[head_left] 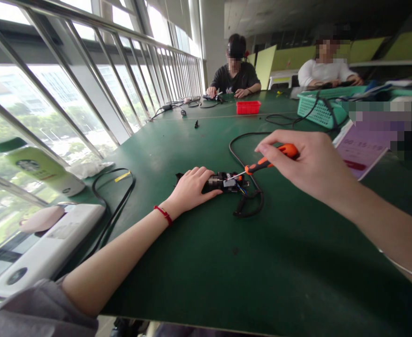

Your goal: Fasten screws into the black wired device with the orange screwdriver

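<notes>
An opened black corded device [231, 182] lies on the green table [206, 262], its metal parts and blue and yellow wires exposed. My left hand [191, 188] rests over its left end and grips it, fingers on the far side and thumb on the near side. In my right hand [306, 157] is an orange-and-black screwdriver [262, 164], held by its handle. Its thin shaft slants down leftward, and the tip is at the device's exposed inside; exact contact is too small to tell. A black cord [262, 199] loops around the device's right end.
At left stand a green bottle [39, 166], a white box-like object [56, 238] and a black strap [123, 199]. Farther back are a red tray [248, 107], a teal basket [320, 112] and a purple-screened display [365, 140]. Two people sit beyond; a metal railing [121, 61] runs along the left.
</notes>
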A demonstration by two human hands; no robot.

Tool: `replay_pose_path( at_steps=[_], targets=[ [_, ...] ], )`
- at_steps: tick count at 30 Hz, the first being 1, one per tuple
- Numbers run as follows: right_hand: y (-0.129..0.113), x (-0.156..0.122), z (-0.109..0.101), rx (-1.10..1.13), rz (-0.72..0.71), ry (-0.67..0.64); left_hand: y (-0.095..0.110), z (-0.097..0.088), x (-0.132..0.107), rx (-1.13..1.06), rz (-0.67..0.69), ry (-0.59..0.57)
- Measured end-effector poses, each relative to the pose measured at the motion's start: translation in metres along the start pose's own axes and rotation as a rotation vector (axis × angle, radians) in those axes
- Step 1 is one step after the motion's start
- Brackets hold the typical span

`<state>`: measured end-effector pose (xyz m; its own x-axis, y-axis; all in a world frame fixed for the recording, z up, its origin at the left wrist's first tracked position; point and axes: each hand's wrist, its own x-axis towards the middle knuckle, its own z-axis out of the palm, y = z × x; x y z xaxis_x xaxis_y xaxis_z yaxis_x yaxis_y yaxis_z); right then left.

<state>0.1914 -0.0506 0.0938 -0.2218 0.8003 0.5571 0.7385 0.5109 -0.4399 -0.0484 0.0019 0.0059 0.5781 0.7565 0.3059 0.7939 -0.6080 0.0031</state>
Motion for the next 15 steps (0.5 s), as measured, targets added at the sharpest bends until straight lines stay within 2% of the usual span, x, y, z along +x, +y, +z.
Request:
replay_pose_path(
  at_steps=[4,9,13,15],
  targets=[
    [-0.0028,-0.0008,0.0004,0.135,0.011,-0.001,-0.0006,0.0006,0.0001,0.004,0.0,0.002],
    [-0.0026,-0.0016,0.0021,0.082,0.064,-0.015,-0.0006,0.0003,0.0,-0.007,-0.002,0.006],
    [0.0013,-0.0005,0.0061,0.268,0.041,0.002,-0.0004,-0.0004,-0.0003,-0.017,-0.001,0.006],
    [0.0013,-0.0004,0.0071,0.277,0.074,-0.023,-0.0004,-0.0003,-0.0005,-0.016,-0.001,0.008]
  ],
)
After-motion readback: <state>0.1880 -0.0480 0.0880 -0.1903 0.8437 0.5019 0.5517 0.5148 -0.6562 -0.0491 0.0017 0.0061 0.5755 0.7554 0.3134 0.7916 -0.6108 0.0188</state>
